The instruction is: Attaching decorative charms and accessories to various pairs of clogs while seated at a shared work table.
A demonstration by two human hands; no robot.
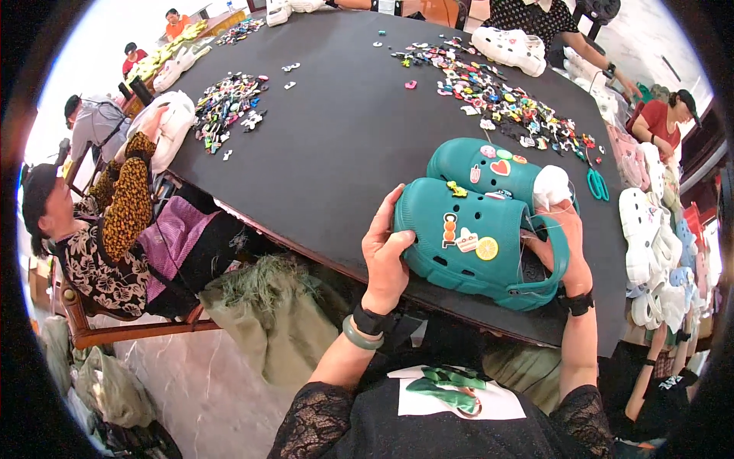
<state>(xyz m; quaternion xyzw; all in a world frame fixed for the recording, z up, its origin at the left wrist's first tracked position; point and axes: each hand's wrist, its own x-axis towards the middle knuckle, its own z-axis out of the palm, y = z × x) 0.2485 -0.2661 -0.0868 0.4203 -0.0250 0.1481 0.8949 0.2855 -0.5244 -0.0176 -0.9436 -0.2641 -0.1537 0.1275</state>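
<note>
A pair of dark green clogs is in my hands above the near side of the table. The near clog [501, 271] carries several charms, among them a lemon slice and letters. The far clog [447, 162] has a heart charm and others, and a white wad [550, 187] sits in its opening. My left hand [386, 256] is closed on the near clog's toe, thumb on the near side. Behind the openings, my right hand [564, 241] grips the pair where the two clogs meet. Some of its fingers are hidden inside the near clog, beside the white wad.
Loose charms [505, 96] are heaped at the far right, with another pile [225, 107] at the left. Green-handled scissors [597, 184] lie right of the clogs. White clogs [642, 229] line the right side. A person [99, 237] sits at the left; others work around the table.
</note>
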